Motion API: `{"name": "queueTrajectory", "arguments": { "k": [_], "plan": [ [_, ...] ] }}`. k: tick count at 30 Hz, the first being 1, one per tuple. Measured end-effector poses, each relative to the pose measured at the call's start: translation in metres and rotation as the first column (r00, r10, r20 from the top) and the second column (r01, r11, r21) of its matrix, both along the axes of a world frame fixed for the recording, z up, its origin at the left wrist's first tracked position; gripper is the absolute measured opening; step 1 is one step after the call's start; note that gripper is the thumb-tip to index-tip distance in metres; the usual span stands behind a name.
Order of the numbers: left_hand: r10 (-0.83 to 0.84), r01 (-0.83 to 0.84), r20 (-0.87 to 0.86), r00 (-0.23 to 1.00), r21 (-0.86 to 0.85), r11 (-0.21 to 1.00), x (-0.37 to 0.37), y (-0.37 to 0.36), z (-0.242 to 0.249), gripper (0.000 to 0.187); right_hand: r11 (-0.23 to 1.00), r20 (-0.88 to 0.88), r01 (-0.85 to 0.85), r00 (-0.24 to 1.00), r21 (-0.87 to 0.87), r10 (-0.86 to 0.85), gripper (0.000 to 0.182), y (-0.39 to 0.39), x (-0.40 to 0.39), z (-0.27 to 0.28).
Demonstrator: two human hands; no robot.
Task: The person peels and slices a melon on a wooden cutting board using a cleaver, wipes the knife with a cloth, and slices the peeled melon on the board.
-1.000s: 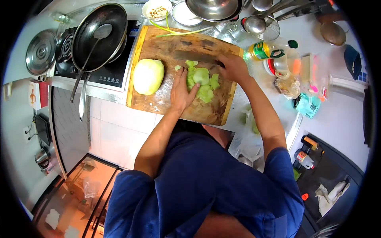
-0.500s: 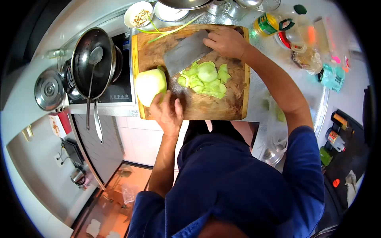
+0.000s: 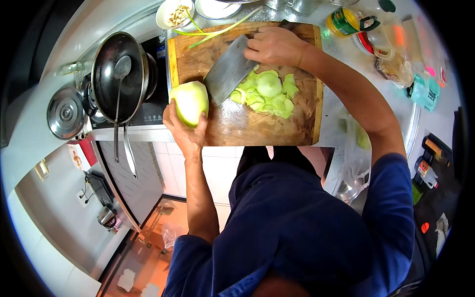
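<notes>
On the left part of the wooden cutting board (image 3: pixel 297 129) is a large pale green vegetable (image 3: pixel 190 103). My left hand (image 3: pixel 186 129) wraps round its lower end, thumb on the right side and fingers on the left. My right hand (image 3: pixel 273 47) grips a wide cleaver (image 3: pixel 231 69) near the top of the board. The cleaver's broad blade slants down and left, its lower end close beside the vegetable. A loose pile of thin green slices (image 3: pixel 267 94) lies on the board, right of the blade and below my right hand.
A black pan (image 3: pixel 111 94) with a ladle rests on the stove at left, beside a metal lid (image 3: pixel 66 113). Green onions (image 3: pixel 220 32) lie across the board's top edge, near a bowl of nuts (image 3: pixel 174 14). An oil bottle (image 3: pixel 344 22) and containers stand at upper right.
My left hand has moved from the vegetable's lower right side to around its lower end. The vegetable now shows a flat pale face. The cleaver is tilted more steeply. The view has shifted slightly.
</notes>
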State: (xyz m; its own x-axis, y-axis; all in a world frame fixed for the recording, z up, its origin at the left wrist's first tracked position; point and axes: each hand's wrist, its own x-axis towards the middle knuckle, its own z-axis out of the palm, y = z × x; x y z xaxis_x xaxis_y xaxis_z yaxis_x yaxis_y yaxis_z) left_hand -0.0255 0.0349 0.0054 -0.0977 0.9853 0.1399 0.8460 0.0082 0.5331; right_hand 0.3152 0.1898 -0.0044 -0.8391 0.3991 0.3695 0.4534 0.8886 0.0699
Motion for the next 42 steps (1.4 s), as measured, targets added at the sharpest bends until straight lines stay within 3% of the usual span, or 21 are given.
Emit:
{"name": "queueTrajectory", "arguments": {
  "k": [4, 6, 12, 19, 21, 22, 24, 25, 27, 29, 32, 36, 40, 42],
  "plan": [
    [0.048, -0.044, 0.086, 0.995, -0.048, 0.998, -0.013, 0.013, -0.003, 0.095, 0.995, 0.091, 0.023, 0.996, -0.097, -0.014, 0.012, -0.001, -0.012, 0.009],
    [0.09, -0.079, 0.121, 0.989, -0.093, 0.992, -0.011, 0.014, -0.001, 0.095, 0.966, 0.241, 0.144, 0.966, -0.216, -0.09, 0.014, -0.001, -0.014, 0.02],
    [0.119, -0.105, 0.153, 0.981, -0.099, 0.99, -0.008, 0.011, -0.002, 0.095, 0.952, 0.35, 0.155, 0.935, -0.263, -0.055, 0.013, -0.016, 0.017, 0.052],
    [0.115, -0.103, 0.205, 0.972, -0.064, 0.993, -0.013, 0.007, -0.008, 0.092, 0.926, 0.288, 0.215, 0.95, -0.309, -0.124, 0.02, -0.04, 0.063, 0.079],
    [0.151, -0.137, 0.245, 0.958, -0.073, 0.988, -0.015, 0.007, -0.01, 0.091, 0.871, 0.379, 0.379, 0.891, -0.314, -0.251, 0.018, -0.049, 0.072, 0.077],
    [0.169, -0.149, 0.268, 0.949, -0.094, 0.984, -0.017, 0.006, -0.01, 0.091, 0.875, 0.378, 0.376, 0.891, -0.306, -0.251, 0.018, -0.055, 0.077, 0.074],
    [0.185, -0.16, 0.289, 0.939, -0.109, 0.981, -0.02, 0.004, -0.009, 0.09, 0.778, 0.224, 0.474, 0.881, -0.413, -0.417, 0.027, -0.072, 0.082, 0.056],
    [0.174, -0.172, 0.219, 0.96, -0.028, 0.985, -0.021, 0.002, -0.007, 0.087, 0.687, 0.282, 0.623, 0.782, -0.375, -0.555, 0.029, -0.092, 0.08, 0.038],
    [0.163, -0.172, 0.152, 0.975, 0.044, 0.984, -0.016, -0.01, 0.0, 0.085, 0.679, 0.193, 0.621, 0.777, -0.391, -0.6, 0.026, -0.111, 0.08, 0.017],
    [0.102, -0.107, 0.036, 0.994, 0.208, 0.972, -0.008, -0.021, 0.012, 0.082, 0.71, 0.006, 0.582, 0.775, -0.397, -0.632, 0.021, -0.125, 0.081, 0.001],
    [-0.054, 0.045, 0.034, 0.998, 0.237, 0.97, 0.011, -0.042, 0.017, 0.078, 0.645, 0.035, 0.611, 0.738, -0.458, -0.674, 0.02, -0.151, 0.073, -0.006],
    [-0.25, 0.248, 0.134, 0.959, 0.031, 0.968, 0.041, -0.061, 0.009, 0.089, 0.696, 0.011, 0.538, 0.795, -0.475, -0.607, 0.02, -0.17, 0.067, -0.001],
    [-0.303, 0.315, 0.16, 0.94, -0.059, 0.947, 0.062, -0.046, -0.025, 0.101, 0.625, 0.128, 0.603, 0.762, -0.496, -0.634, 0.022, -0.177, 0.069, 0.006],
    [-0.348, 0.37, 0.18, 0.92, -0.107, 0.923, 0.067, -0.036, -0.034, 0.104, 0.611, 0.089, 0.624, 0.731, -0.487, -0.676, 0.021, -0.193, 0.067, 0.016]
  ]
}}
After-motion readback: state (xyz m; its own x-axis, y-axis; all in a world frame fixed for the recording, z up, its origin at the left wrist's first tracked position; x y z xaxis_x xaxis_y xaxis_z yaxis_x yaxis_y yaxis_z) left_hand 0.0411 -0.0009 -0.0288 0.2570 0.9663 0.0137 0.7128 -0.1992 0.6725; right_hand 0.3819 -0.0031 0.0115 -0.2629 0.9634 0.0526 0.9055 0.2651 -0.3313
